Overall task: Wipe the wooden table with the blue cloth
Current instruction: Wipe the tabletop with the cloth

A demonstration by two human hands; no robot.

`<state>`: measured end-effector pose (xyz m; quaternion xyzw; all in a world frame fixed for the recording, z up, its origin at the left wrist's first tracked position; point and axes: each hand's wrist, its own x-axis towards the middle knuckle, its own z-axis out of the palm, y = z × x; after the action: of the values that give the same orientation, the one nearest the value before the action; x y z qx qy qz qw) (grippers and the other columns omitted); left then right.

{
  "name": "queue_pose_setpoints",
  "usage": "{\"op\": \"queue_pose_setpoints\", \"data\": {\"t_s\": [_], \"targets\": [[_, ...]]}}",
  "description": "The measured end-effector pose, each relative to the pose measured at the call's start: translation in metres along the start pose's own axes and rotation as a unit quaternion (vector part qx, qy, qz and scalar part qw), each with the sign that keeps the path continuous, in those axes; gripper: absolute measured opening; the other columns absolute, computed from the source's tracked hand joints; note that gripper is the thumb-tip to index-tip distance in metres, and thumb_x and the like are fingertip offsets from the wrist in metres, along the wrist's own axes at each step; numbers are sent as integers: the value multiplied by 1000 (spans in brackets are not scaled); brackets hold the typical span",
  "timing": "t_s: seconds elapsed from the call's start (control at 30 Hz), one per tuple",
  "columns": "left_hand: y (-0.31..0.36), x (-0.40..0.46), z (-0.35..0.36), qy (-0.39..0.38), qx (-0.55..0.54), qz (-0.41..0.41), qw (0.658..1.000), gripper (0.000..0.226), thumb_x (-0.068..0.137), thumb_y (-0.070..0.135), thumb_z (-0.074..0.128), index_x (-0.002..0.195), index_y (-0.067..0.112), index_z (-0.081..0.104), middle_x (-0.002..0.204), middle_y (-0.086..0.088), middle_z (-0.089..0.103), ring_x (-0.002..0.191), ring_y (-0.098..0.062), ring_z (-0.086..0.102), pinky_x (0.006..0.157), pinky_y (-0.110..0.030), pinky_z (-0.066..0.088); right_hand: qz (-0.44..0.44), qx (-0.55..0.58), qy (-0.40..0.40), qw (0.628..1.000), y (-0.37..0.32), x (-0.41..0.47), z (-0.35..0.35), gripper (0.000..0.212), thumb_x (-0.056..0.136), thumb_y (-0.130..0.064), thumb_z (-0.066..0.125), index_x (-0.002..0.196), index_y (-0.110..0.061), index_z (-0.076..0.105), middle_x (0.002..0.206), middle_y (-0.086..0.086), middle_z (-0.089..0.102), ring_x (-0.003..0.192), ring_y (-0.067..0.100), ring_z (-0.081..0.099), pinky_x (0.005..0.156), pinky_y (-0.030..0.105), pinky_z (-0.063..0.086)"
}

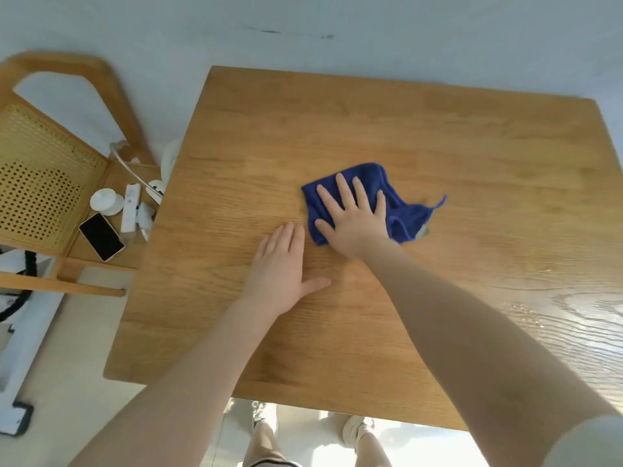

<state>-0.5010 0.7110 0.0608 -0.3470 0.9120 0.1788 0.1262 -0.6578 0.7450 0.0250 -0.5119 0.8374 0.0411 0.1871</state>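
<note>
The wooden table (438, 136) fills most of the view. A crumpled blue cloth (401, 210) lies near its middle. My right hand (354, 217) presses flat on the cloth's left part, fingers spread and pointing away from me. My left hand (279, 274) rests palm down on the bare wood just left of the cloth, fingers together, thumb out, holding nothing. Its fingertips nearly touch the cloth's left edge.
A wooden chair (50, 156) with a cane back stands left of the table. On its seat lie a phone (101, 235), a white remote (130, 207), a small white dish (106, 200) and a cable. My feet show below the table's near edge.
</note>
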Motion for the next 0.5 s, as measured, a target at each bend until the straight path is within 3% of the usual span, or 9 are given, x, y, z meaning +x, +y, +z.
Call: {"op": "queue_pose_setpoints", "data": {"t_s": [0.23,0.5], "targets": [[29,12,-1,-67,28,-50,996,130,63,74,62,148,4,-7,157,-16,-12,146,-26,-7,118,-38,0,-45,-27,-14,999,19,-61,16,63,94,-60,21,145,-44,-12,157,-4,-21,144,23,-18,111,55,-10],[39,22,7,-97,72,-92,988,133,64,69,65,145,0,-15,153,-20,-21,145,-29,-11,117,-38,-2,-22,-4,-2,1000,55,26,-17,63,91,-66,22,144,-48,-7,158,-8,-16,145,22,-14,113,55,-6]]}}
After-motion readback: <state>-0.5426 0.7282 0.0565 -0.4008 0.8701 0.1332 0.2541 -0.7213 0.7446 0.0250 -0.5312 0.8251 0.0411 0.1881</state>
